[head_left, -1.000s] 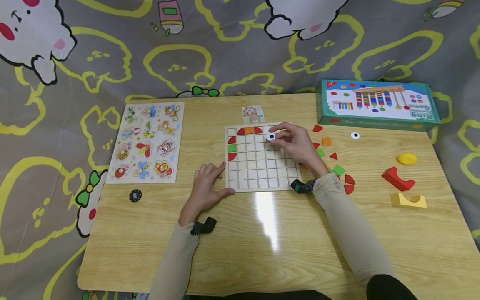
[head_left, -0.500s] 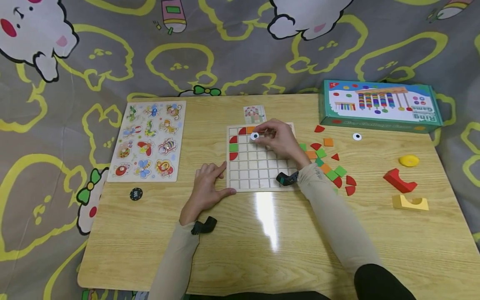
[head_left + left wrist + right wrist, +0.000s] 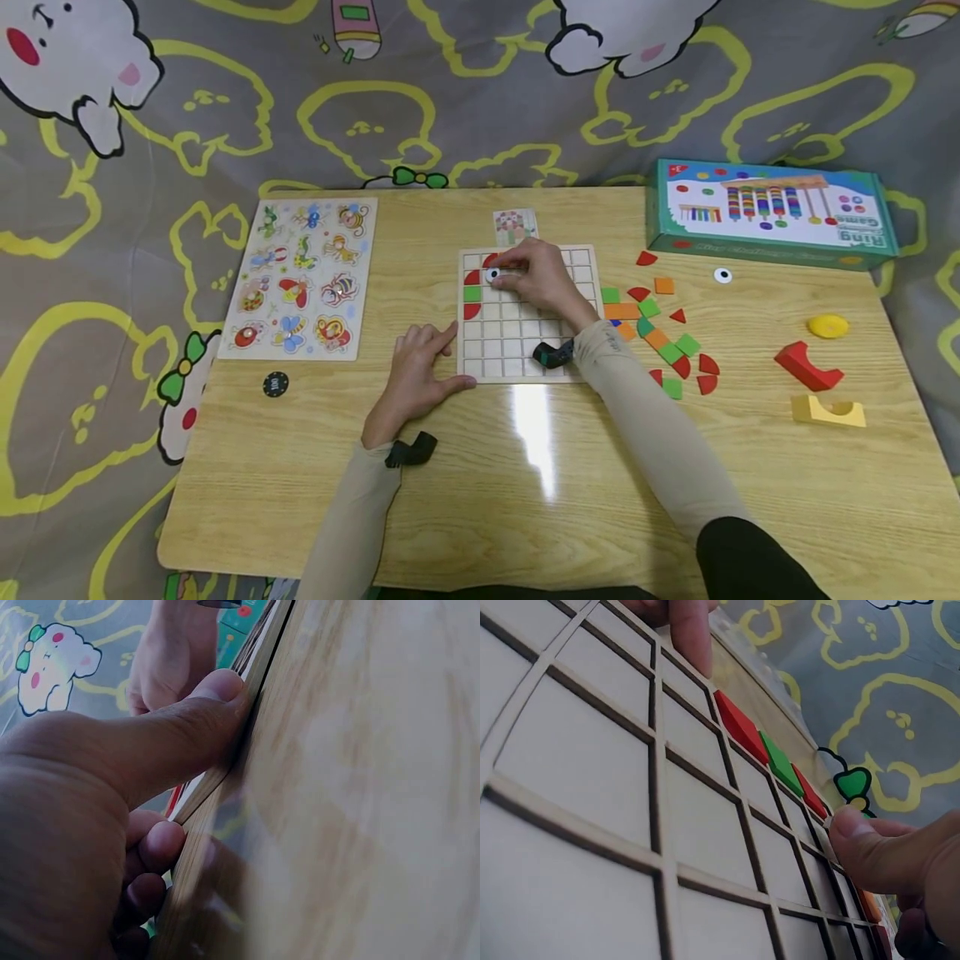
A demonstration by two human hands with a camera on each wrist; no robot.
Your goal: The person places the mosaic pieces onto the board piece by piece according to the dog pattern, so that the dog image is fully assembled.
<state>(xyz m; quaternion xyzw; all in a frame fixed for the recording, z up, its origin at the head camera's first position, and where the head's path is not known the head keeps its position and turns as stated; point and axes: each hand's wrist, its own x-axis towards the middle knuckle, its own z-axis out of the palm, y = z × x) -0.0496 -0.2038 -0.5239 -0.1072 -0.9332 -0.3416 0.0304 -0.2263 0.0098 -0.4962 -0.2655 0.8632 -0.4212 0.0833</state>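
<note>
My right hand (image 3: 542, 275) pinches a white disc with a black dot (image 3: 492, 274), like an eye, over the upper left squares of the wooden grid board (image 3: 510, 350). In the right wrist view its thumb (image 3: 855, 829) is close to the board's surface, and the disc is mostly hidden. My left hand (image 3: 411, 383) rests at the lower left corner, thumb (image 3: 180, 731) on the board's edge and forefinger against its left side. A green square (image 3: 472, 293) lies between red quarter-round pieces (image 3: 472, 312) down the left column. My right fingers partly cover the top row's pieces.
Loose coloured pieces (image 3: 648, 307) lie right of the board, with another eye disc (image 3: 722, 276) beyond. A pattern card (image 3: 510, 227) lies behind it. Around them are an insect puzzle (image 3: 292, 283), a black chip (image 3: 276, 384), a game box (image 3: 772, 212) and red (image 3: 808, 367) and yellow (image 3: 828, 412) blocks.
My right hand has carried the eye disc leftward across the top of the board, to near the left column. My left hand keeps its place at the corner.
</note>
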